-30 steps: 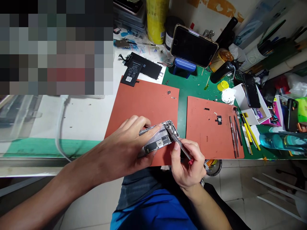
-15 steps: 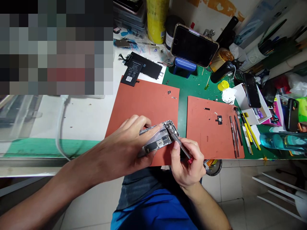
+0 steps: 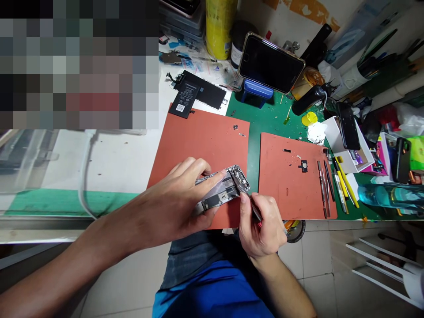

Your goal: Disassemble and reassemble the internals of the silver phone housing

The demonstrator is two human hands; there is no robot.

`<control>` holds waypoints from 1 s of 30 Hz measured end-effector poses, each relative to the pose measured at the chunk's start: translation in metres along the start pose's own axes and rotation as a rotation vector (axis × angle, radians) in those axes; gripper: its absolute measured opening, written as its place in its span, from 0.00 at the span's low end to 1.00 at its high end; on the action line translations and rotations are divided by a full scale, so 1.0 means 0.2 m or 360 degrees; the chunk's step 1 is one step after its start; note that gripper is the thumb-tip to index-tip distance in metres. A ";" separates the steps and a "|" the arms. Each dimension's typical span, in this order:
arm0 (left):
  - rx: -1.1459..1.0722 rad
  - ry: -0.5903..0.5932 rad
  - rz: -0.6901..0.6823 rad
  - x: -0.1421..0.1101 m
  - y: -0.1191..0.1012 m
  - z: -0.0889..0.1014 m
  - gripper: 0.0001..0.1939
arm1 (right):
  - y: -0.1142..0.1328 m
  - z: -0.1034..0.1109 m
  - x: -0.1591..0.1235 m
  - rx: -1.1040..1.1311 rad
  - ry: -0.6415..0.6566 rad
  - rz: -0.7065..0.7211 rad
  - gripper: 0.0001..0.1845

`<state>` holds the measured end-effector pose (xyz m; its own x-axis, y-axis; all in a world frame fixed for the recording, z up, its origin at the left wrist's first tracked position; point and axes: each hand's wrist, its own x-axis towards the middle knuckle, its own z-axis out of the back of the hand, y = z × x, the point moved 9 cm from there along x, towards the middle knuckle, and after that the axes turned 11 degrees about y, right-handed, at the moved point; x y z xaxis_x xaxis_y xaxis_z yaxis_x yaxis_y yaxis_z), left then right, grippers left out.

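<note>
An opened phone body (image 3: 225,187), its circuit board showing, lies tilted on the near edge of the left red mat (image 3: 205,141). My left hand (image 3: 172,205) wraps round it from the left, fingers on its top edge and thumb below. My right hand (image 3: 261,225) is closed on a thin screwdriver (image 3: 253,211) with a red end. Its tip rests at the phone body's right end.
A second red mat (image 3: 291,181) on the right carries small screws, a black part (image 3: 303,166) and several hand tools (image 3: 327,185). A black battery (image 3: 187,99) lies beyond the left mat. A phone (image 3: 270,64) leans on a blue stand. Clutter crowds the far right.
My right hand has drawn slightly nearer and lower, so less of the screwdriver shaft shows. The left hand and phone body have barely moved.
</note>
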<state>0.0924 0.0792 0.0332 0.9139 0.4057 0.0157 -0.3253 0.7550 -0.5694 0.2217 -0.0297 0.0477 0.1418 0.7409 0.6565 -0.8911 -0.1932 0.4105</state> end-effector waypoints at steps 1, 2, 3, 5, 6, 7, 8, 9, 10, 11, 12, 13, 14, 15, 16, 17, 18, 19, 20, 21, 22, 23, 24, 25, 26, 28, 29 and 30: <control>-0.0015 0.0000 0.0001 0.00 0.00 0.00 0.25 | 0.00 0.00 0.00 -0.0004 0.0002 0.0012 0.19; -0.0027 -0.0001 0.0001 0.00 0.00 0.01 0.24 | 0.00 -0.01 0.00 0.0008 0.0002 0.0009 0.19; -0.0032 0.0006 0.0002 0.01 0.00 0.01 0.24 | 0.00 -0.01 0.00 0.0034 -0.0004 -0.0010 0.18; -0.0025 0.0018 0.0005 0.01 0.00 0.01 0.24 | -0.02 -0.01 -0.01 0.0098 -0.0035 -0.0071 0.16; -0.0019 0.0026 0.0005 0.01 -0.01 0.01 0.24 | -0.03 -0.01 -0.02 0.0129 -0.0047 -0.0096 0.16; -0.0016 0.0035 0.0005 0.01 -0.01 0.00 0.25 | -0.04 -0.01 -0.02 0.0146 -0.0049 -0.0111 0.16; -0.0018 0.0047 0.0006 0.01 -0.01 0.00 0.25 | -0.04 -0.02 -0.03 0.0139 -0.0042 -0.0113 0.17; -0.0021 0.0058 0.0006 0.01 -0.01 0.00 0.25 | -0.04 -0.02 -0.03 0.0117 -0.0031 -0.0109 0.17; -0.0025 0.0065 0.0008 0.01 0.00 0.00 0.24 | -0.04 -0.02 -0.03 0.0091 -0.0017 -0.0105 0.17; -0.0028 0.0076 0.0009 0.01 0.00 -0.01 0.24 | -0.04 -0.02 -0.03 0.0076 -0.0008 -0.0102 0.16; -0.0028 0.0074 0.0007 0.01 0.00 -0.01 0.25 | -0.04 -0.02 -0.03 0.0073 -0.0010 -0.0098 0.15; -0.0024 0.0067 0.0003 0.01 0.00 0.00 0.25 | -0.04 -0.02 -0.03 0.0084 -0.0014 -0.0099 0.15; -0.0019 0.0056 -0.0002 0.01 0.00 0.00 0.25 | -0.04 -0.02 -0.03 0.0099 -0.0015 -0.0103 0.14; -0.0015 0.0047 -0.0006 0.01 0.00 0.00 0.25 | -0.04 -0.02 -0.03 0.0103 -0.0016 -0.0111 0.14; -0.0015 0.0035 -0.0008 0.01 0.00 0.00 0.25 | -0.04 -0.02 -0.03 0.0091 -0.0018 -0.0121 0.14; -0.0020 0.0024 -0.0006 0.01 0.00 0.00 0.24 | -0.04 -0.02 -0.03 0.0071 -0.0021 -0.0131 0.14; -0.0029 0.0018 -0.0001 0.01 0.00 0.00 0.24 | -0.05 -0.02 -0.03 0.0059 -0.0026 -0.0142 0.15; -0.0039 0.0019 0.0002 0.01 0.00 0.00 0.23 | -0.05 -0.02 -0.03 0.0064 -0.0034 -0.0150 0.16; -0.0045 0.0012 0.0003 0.01 0.00 0.00 0.23 | -0.05 -0.02 -0.03 0.0076 -0.0041 -0.0152 0.16; -0.0045 0.0008 0.0003 0.01 0.00 0.01 0.23 | -0.05 -0.02 -0.03 0.0087 -0.0040 -0.0155 0.17; -0.0039 0.0011 0.0002 0.01 0.00 0.00 0.23 | -0.05 -0.02 -0.03 0.0088 -0.0034 -0.0154 0.17; -0.0028 0.0014 0.0000 0.01 0.00 0.00 0.23 | -0.05 -0.02 -0.03 0.0083 -0.0029 -0.0154 0.17; -0.0017 0.0009 -0.0003 0.01 0.00 0.00 0.24 | -0.05 -0.02 -0.03 0.0077 -0.0027 -0.0154 0.17; -0.0008 0.0001 -0.0005 0.00 0.00 0.00 0.25 | -0.06 -0.02 -0.03 0.0078 -0.0023 -0.0155 0.16; -0.0004 -0.0006 -0.0008 0.00 0.00 0.00 0.25 | -0.06 -0.02 -0.03 0.0086 -0.0019 -0.0157 0.16; -0.0013 -0.0004 -0.0006 0.00 0.00 0.00 0.25 | -0.06 -0.02 -0.03 0.0102 -0.0014 -0.0152 0.15; -0.0023 -0.0005 -0.0006 0.00 0.00 0.01 0.25 | -0.06 -0.03 -0.03 0.0104 -0.0013 -0.0144 0.16; -0.0034 0.0005 -0.0001 0.00 0.01 0.00 0.25 | -0.05 -0.02 -0.03 0.0106 -0.0016 -0.0133 0.16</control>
<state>0.0926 0.0807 0.0333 0.9149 0.4034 0.0133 -0.3196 0.7441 -0.5867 0.2284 -0.0288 0.0364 0.2192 0.7496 0.6245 -0.8454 -0.1737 0.5051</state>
